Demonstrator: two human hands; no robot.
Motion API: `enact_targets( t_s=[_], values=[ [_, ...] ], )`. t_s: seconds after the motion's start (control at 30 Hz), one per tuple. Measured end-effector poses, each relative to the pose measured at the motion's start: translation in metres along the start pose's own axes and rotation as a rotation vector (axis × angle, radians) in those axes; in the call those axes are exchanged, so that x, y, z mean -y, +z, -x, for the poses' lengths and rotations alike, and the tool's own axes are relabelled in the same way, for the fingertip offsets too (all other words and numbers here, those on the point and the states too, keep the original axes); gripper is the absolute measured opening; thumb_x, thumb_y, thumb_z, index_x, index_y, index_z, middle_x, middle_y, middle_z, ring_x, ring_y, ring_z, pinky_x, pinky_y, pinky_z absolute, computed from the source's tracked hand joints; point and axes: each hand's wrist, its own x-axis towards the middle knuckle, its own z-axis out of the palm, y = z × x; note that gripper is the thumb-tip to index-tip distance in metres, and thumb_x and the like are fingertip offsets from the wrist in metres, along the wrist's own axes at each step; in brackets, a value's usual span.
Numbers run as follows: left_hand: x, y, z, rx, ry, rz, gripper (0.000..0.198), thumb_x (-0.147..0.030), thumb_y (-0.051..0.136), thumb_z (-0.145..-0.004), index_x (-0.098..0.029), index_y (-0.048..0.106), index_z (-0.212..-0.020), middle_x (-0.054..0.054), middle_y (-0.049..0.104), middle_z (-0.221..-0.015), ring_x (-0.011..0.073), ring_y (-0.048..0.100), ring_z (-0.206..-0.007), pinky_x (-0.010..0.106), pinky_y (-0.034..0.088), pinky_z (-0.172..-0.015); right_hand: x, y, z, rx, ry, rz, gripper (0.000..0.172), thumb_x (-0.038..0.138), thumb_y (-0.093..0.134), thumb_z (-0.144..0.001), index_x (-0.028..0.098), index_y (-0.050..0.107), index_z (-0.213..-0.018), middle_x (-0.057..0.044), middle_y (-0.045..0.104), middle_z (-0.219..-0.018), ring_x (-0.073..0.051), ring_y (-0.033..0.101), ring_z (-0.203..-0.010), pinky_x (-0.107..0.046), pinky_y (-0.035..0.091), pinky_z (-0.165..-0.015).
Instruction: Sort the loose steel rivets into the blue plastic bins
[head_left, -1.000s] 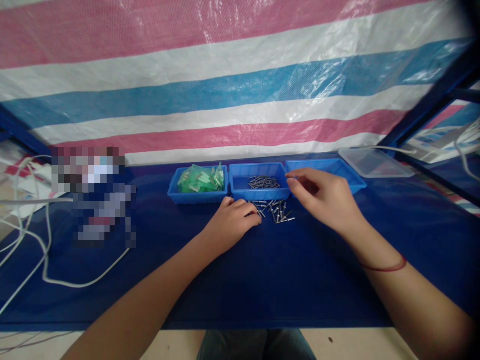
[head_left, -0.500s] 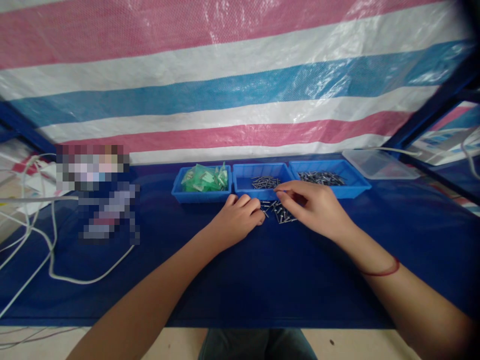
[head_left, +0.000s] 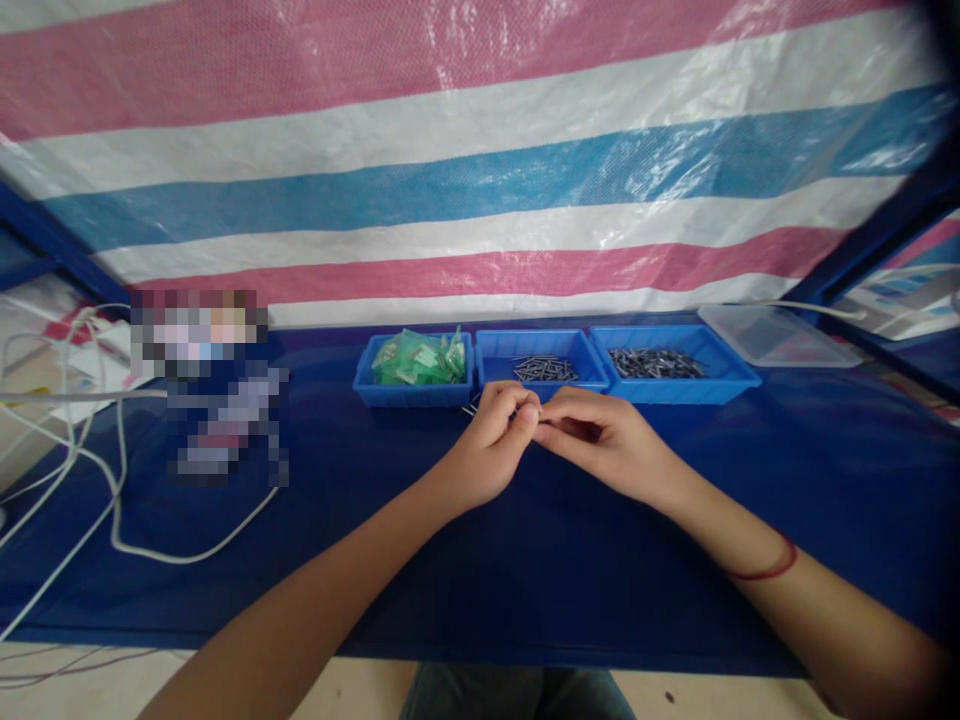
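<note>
My left hand (head_left: 499,445) is closed in front of the middle bin, its fingers curled round blind rivets. Thin metal pins (head_left: 470,408) stick out past its far side. Thumb and index finger of my right hand (head_left: 615,435) pinch at a small rivet end (head_left: 541,413), right against the left hand's fingertips. Most of the held pieces are hidden by the fingers. Behind the hands, the middle blue bin (head_left: 487,350) contains a small heap of rivets (head_left: 545,368).
A left blue bin (head_left: 375,395) has green packets (head_left: 420,358) in it; a right blue bin (head_left: 720,385) holds many rivets (head_left: 656,363). A clear plastic lid (head_left: 780,338) lies at the back right. White cables (head_left: 116,480) and a blurred-out patch occupy the left side.
My hands have come together; the right moved toward the left and down, away from the middle bin's rim. The loose rivets seen between them on the table are out of sight.
</note>
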Motion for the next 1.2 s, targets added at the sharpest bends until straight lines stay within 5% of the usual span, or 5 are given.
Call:
enact_targets(
  t_s=[0.17, 0.33, 0.6, 0.87, 1.2],
  values=[
    [0.003, 0.0, 0.0, 0.041, -0.111, 0.2, 0.019, -0.029, 0.034, -0.096, -0.018, 0.049, -0.096, 0.005, 0.054, -0.097, 0.0163, 0.052, -0.097, 0.028, 0.046, -0.081, -0.001, 0.007, 0.0, -0.033, 0.121, -0.192, 0.022, 0.042, 0.062, -0.08, 0.021, 0.067, -0.081, -0.002, 0.061, -0.073, -0.014, 0.052, -0.064, -0.028, 0.043, -0.058],
    [0.004, -0.002, -0.002, 0.004, -0.031, 0.21, 0.015, -0.029, 0.048, -0.091, -0.017, 0.054, -0.097, 0.006, 0.055, -0.101, 0.0161, 0.053, -0.098, 0.028, 0.047, -0.081, -0.002, 0.008, 0.0, -0.081, 0.183, -0.214, 0.021, 0.039, 0.062, -0.079, 0.019, 0.065, -0.076, 0.0, 0.058, -0.067, -0.012, 0.05, -0.059, -0.027, 0.041, -0.056],
    [0.003, -0.006, -0.004, -0.059, -0.003, 0.2, 0.01, -0.025, 0.051, -0.089, -0.016, 0.055, -0.089, 0.005, 0.058, -0.096, 0.0153, 0.055, -0.094, 0.03, 0.046, -0.087, 0.003, 0.008, 0.0, 0.017, 0.18, -0.264, 0.022, 0.04, 0.06, -0.081, 0.019, 0.065, -0.086, 0.001, 0.055, -0.067, -0.011, 0.045, -0.058, -0.026, 0.039, -0.054],
    [0.0, -0.013, -0.006, -0.1, 0.06, 0.069, 0.01, -0.025, 0.051, -0.089, -0.016, 0.056, -0.088, 0.006, 0.056, -0.098, 0.0156, 0.054, -0.094, 0.028, 0.048, -0.08, 0.004, 0.004, -0.001, -0.081, 0.21, -0.243, 0.022, 0.041, 0.064, -0.078, 0.02, 0.067, -0.081, -0.002, 0.063, -0.074, -0.015, 0.054, -0.064, -0.027, 0.042, -0.054],
    [0.005, -0.015, -0.005, -0.107, 0.074, -0.078, 0.011, -0.025, 0.045, -0.092, -0.018, 0.053, -0.093, 0.006, 0.054, -0.098, 0.0145, 0.053, -0.089, 0.024, 0.047, -0.072, 0.004, -0.004, -0.001, -0.218, 0.215, -0.202, 0.021, 0.038, 0.068, -0.075, 0.02, 0.069, -0.085, 0.0, 0.058, -0.068, -0.011, 0.047, -0.056, -0.026, 0.036, -0.05]
  ],
)
